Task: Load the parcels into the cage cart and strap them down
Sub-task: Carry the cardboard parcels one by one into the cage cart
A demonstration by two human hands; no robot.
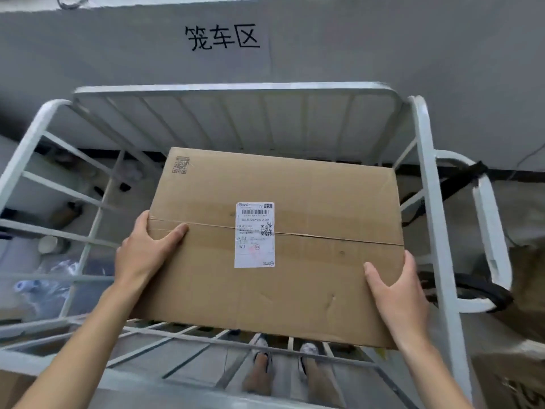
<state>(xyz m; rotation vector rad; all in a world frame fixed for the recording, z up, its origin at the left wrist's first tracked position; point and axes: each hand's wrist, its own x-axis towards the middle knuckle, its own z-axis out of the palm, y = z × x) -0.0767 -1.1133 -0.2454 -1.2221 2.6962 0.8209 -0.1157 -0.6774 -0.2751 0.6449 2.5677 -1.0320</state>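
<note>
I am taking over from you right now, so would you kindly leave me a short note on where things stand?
Hands: both hold the box, left hand on its left edge, right hand at its near right corner.
Box: held level above the cage cart, not yet set down.
Strap: black, looped on the cart's right-hand handle, not across any load.
Another box sits on the floor to the right.
Left to do: lower this box in, load the rest, strap down.

Grey wall (413, 39) ahead, black characters (221, 38) printed on pale sheet. Dark strip (519, 176) along wall foot at right. Pale grey floor (284, 382) below. Bottle (67, 213), plastic bags (56, 276) cluttered at left. Soft even light.
</note>
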